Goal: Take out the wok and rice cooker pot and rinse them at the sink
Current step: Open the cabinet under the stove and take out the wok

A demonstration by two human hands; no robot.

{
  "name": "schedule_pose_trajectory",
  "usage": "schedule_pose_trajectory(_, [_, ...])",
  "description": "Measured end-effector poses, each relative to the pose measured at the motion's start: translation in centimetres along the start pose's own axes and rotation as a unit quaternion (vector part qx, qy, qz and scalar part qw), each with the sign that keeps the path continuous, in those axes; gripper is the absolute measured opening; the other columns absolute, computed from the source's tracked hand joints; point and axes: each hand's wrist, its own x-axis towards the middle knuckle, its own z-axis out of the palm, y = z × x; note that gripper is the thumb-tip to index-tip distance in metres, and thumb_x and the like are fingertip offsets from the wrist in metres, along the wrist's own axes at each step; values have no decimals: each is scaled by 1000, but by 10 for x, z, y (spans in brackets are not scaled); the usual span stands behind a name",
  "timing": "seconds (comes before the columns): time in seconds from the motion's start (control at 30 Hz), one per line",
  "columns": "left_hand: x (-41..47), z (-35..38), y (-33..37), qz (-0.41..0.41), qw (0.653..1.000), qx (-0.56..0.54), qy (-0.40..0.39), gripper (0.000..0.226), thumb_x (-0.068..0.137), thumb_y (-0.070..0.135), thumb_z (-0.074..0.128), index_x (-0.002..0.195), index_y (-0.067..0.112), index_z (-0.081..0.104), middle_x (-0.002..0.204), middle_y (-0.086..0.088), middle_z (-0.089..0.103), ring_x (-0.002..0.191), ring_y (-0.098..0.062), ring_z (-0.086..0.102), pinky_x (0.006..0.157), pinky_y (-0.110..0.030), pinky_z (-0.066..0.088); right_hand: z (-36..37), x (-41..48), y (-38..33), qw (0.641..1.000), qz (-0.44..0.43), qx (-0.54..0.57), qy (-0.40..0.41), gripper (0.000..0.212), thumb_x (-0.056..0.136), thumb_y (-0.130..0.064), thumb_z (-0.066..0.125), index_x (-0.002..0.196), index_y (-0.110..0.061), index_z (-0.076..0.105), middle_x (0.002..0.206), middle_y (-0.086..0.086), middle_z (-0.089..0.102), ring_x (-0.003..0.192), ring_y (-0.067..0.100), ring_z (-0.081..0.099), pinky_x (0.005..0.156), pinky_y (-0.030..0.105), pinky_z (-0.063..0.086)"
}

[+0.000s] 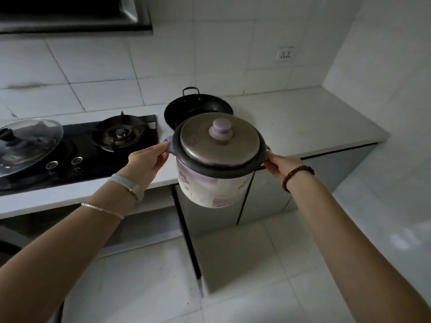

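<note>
Two bare forearms reach out over the pale tiled floor (144, 283), and between them one rice cooker (211, 178) hangs in the air, just in front of the counter edge. The left hand (145, 160) is closed around the lilac side handle (169, 145) on the cooker's left; that wrist carries one pale band and one thin chain bracelet. The right hand (278, 165) grips the opposite rim, its handle hidden under the fingers, and that wrist wears one string of brown beads. The cooker has a flowered pale body, a dark rim and one dull metal lid (220, 142) with a single lilac knob (221, 131), sitting closed. Below it, one cabinet door (189, 238) stands open under the white countertop (303, 122). Just beyond the cooker, one black wok (198, 108) rests on the counter, its loop handle toward the wall. To the left lies the black gas hob (98, 159), with one bare burner (120, 132), two knobs, and one glass lid (28, 145) further left. On the far tiled wall sits one socket (285, 54).
</note>
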Motion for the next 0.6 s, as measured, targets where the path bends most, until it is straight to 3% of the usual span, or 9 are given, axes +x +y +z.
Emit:
schedule_pose_trajectory(0.1, [12, 50, -18, -24, 999, 17, -20, 7, 81, 2, 73, 84, 1, 67, 70, -6, 70, 62, -10, 66, 55, -15, 52, -35, 11, -22, 1000, 1, 18, 19, 10, 85, -7, 69, 86, -1, 61, 88, 10, 66, 72, 13, 64, 54, 18, 53])
schedule_pose_trajectory(0.23, [30, 109, -41, -60, 997, 14, -49, 8, 85, 2, 68, 81, 5, 62, 66, -5, 69, 52, -7, 66, 50, -16, 52, -71, 32, -44, 998, -22, 50, 42, 14, 90, -5, 62, 77, -5, 56, 109, 13, 61, 77, 13, 60, 90, 26, 50])
schedule_pose_trajectory(0.3, [41, 136, -55, -71, 996, 25, -53, 6, 87, 3, 67, 85, 6, 62, 79, -6, 66, 61, -9, 66, 50, -15, 52, -91, 50, -52, 997, -27, 46, 52, 14, 91, -7, 62, 79, -8, 53, 123, 13, 58, 82, 14, 61, 86, 24, 53])
schedule_pose_trajectory(0.37, [53, 159, -69, -81, 994, 38, -56, 4, 88, 4, 66, 88, 6, 62, 82, -6, 63, 66, -10, 64, 48, -14, 51, -104, 65, -61, 996, -18, 62, 60, 11, 92, -8, 60, 83, -9, 52, 130, 14, 55, 79, 11, 60, 75, 19, 54])
schedule_pose_trajectory(0.43, [64, 182, -82, -93, 993, 49, -61, 3, 88, 5, 66, 88, 5, 63, 83, -7, 63, 63, -10, 65, 46, -14, 50, -114, 83, -69, 993, -9, 81, 81, 8, 93, -6, 58, 98, 0, 58, 130, 15, 56, 82, 13, 63, 78, 20, 53])
schedule_pose_trajectory(0.53, [84, 211, -100, -102, 993, 42, -52, 6, 85, 2, 69, 88, 4, 65, 86, -9, 67, 72, -14, 67, 52, -20, 54, -123, 106, -82, 993, -5, 85, 79, 36, 96, -5, 52, 130, 6, 48, 133, 14, 54, 114, 19, 59, 95, 16, 44])
schedule_pose_trajectory(0.6, [99, 229, -111, -113, 991, 47, -54, 6, 85, 3, 69, 89, 5, 65, 87, -10, 67, 76, -15, 67, 55, -21, 55, -129, 131, -90, 993, -10, 70, 91, 39, 96, -8, 54, 132, 5, 47, 135, 14, 54, 107, 16, 61, 91, 16, 44])
